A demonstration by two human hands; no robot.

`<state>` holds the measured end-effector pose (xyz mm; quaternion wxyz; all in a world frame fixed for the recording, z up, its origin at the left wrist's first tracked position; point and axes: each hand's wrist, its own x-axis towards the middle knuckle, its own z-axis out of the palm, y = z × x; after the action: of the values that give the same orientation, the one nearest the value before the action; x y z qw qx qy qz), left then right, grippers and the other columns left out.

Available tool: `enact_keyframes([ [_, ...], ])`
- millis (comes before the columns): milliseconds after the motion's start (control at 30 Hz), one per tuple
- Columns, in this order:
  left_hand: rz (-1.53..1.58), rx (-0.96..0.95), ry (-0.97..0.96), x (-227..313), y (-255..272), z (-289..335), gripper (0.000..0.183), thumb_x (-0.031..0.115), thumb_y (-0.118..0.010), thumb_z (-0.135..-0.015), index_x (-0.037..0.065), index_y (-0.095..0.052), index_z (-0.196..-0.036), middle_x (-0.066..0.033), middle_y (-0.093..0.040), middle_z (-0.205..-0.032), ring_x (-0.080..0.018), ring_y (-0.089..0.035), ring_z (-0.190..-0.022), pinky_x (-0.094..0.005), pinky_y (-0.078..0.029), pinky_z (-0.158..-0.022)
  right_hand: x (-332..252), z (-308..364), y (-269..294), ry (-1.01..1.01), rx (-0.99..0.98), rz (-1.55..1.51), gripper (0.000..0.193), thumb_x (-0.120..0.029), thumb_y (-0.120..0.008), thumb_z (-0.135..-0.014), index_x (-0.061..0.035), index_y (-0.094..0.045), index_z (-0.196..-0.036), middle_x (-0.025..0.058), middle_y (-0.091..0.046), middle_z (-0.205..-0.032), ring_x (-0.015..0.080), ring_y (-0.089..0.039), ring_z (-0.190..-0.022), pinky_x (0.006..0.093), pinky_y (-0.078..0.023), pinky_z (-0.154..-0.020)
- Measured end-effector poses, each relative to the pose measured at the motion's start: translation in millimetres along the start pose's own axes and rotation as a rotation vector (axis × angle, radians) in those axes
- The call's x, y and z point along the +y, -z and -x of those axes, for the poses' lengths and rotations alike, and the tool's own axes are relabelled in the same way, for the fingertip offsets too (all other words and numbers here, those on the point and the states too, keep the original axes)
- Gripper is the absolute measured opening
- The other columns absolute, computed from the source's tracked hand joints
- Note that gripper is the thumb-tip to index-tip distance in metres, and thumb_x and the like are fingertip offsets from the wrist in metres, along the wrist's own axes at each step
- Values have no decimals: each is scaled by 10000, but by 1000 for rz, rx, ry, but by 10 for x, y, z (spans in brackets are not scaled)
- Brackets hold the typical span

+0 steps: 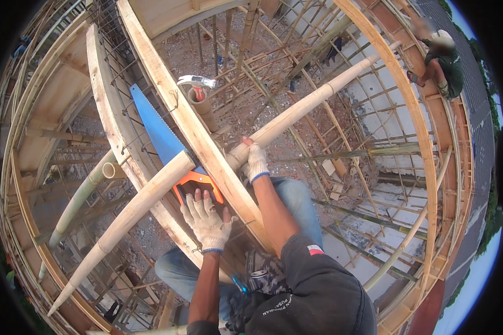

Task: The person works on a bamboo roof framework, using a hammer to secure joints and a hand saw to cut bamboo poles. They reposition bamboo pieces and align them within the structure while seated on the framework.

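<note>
My left hand (208, 222), in a cream knit glove with bare fingertips, is open, fingers spread beside the orange handle (198, 180) of a hand saw. Its blue toothed blade (156, 125) points away to the upper left, between two timber beams. My right hand (255, 161), gloved alike, is closed round the near end of a long pale bamboo pole (318, 96) running to the upper right. Another bamboo pole (126, 215) slants down to the lower left, its upper end by the saw handle. The right beam (190, 111) passes between the two pole ends.
A claw hammer (197, 82) rests head-up in an upright bamboo tube (203, 109). Steel bars run beside the left beam (109, 106). Far below, bamboo scaffolding stands over rubble-strewn ground. Another person (442, 61) sits on the curved formwork (430, 106) at the upper right.
</note>
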<state>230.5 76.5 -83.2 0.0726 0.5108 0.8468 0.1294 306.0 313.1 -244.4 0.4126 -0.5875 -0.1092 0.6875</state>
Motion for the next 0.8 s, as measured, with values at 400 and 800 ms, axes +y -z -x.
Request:
enact_keyframes([
  [400, -25, 64, -44, -24, 12, -14, 826, 342, -708, -862, 23, -418, -1566, -177, -393, -1642, -432, -254, -1570, -619, -140, -1293, -155, 609, 860, -157, -63, -86, 200, -182, -737, -910, -35, -623, -984, 123, -701, -825, 276, -697, -720, 414, -618, -696],
  [800, -47, 100, -64, -52, 31, 20, 828, 333, -697, -879, 37, -393, -1591, -170, -381, -1654, -412, -250, -1576, -608, -140, -1296, -254, 1008, 1409, 8, 33, -4, 216, -123, -774, -852, -3, -684, -1007, 90, -699, -873, 240, -678, -730, 367, -570, -712],
])
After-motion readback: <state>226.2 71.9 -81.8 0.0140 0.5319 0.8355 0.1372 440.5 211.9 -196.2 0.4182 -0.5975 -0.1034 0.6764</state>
